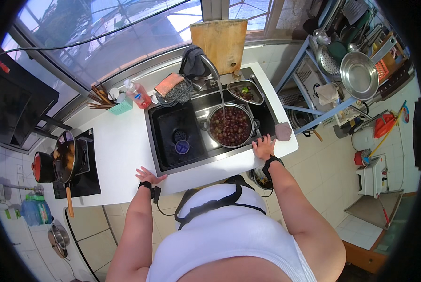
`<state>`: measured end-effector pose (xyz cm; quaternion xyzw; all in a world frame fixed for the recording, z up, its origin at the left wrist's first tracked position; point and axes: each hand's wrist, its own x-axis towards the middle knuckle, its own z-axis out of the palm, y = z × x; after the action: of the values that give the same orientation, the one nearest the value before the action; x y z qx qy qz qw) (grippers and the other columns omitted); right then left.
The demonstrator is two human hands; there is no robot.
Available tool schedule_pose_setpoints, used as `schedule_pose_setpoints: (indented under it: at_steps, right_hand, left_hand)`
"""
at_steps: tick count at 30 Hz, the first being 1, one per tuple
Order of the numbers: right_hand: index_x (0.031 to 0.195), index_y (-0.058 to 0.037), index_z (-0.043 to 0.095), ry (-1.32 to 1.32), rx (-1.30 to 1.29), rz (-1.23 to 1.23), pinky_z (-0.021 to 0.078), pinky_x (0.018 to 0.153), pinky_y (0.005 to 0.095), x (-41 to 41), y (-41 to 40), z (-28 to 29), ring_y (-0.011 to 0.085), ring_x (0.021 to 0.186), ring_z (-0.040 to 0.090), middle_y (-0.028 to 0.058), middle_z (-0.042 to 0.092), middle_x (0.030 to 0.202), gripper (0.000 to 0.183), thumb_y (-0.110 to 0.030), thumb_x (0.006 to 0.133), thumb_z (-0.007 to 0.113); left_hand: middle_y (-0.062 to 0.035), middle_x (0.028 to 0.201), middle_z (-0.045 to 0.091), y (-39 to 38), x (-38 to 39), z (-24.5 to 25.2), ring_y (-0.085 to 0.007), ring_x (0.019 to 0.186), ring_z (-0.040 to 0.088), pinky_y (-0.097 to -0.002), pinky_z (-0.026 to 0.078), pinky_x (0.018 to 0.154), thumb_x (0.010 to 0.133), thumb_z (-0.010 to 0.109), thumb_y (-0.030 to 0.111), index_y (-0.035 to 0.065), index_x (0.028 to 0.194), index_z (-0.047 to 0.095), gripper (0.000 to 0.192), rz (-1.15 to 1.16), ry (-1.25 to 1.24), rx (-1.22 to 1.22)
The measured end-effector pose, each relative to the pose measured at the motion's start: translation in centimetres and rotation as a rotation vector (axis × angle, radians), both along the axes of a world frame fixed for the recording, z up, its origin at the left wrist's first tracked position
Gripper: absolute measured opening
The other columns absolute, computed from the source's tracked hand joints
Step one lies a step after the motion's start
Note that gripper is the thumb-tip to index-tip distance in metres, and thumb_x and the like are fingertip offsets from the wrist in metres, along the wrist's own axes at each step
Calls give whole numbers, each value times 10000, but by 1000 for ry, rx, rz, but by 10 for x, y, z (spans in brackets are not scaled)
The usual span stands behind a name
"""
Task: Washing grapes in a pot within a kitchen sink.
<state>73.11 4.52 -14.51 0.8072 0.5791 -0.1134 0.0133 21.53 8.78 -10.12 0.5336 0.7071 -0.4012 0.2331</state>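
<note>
My left hand (151, 176) rests with fingers spread on the front edge of the white countertop (120, 151), left of the sink, and holds nothing. My right hand (264, 147) lies, fingers apart, on the counter edge at the sink's right front corner, close to a crumpled mauve cloth (283, 131). A metal pot (231, 125) full of dark red grapes, or similar round fruit, stands in the right part of the black sink (175, 121). Water runs into it from the curved faucet (212, 67). Behind it, a triangular strainer basket (245, 92) holds dark scraps and a green bit.
A wooden cutting board (218, 46) leans at the window. Soap bottle (138, 94), sponge (169, 84) and chopstick holder (121, 104) line the back. At left, a lidded pan (65, 158) sits by the stove. A blue rack (302, 67) with cookware stands right.
</note>
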Motion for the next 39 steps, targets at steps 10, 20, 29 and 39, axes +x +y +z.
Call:
schedule_pose_setpoints:
  at_steps: [10,20,29,39]
  right_hand:
    - [1235,-54,469,-7,-137,-18,17,1040,618,-6,4,13,336,1358,111,182,306,1391,676,-600,866,320]
    - [1257,-58,445,-31,-178,-22,36,1044,616,-6,7,13,331,1360,109,161,298,1398,720,-637,852,306]
    - [1249,-28,438,-7,-163,-25,38,1041,619,-3,6,12,337,1354,115,172,301,1391,733,-630,851,314]
    - [1248,-39,451,9,-150,-17,19,1043,613,-4,6,12,342,1354,115,187,299,1387,730,-633,846,321]
  left_hand:
    - [-254,1457,-139,-2,0,2,-447,1320,-188,-558,-20,1071,601,421,869,-86,1377,-82,1329,48,-8,8]
    - [-253,1457,-143,-1,1,4,-447,1321,-185,-568,-31,1066,608,434,859,-80,1374,-106,1326,37,-10,4]
    - [-259,1459,-122,1,4,6,-451,1326,-164,-574,-23,1064,614,409,865,-95,1372,-88,1320,1,-2,-20]
    - [-261,1458,-121,0,3,7,-455,1324,-165,-573,-14,1065,627,414,854,-99,1374,-68,1304,40,-7,-2]
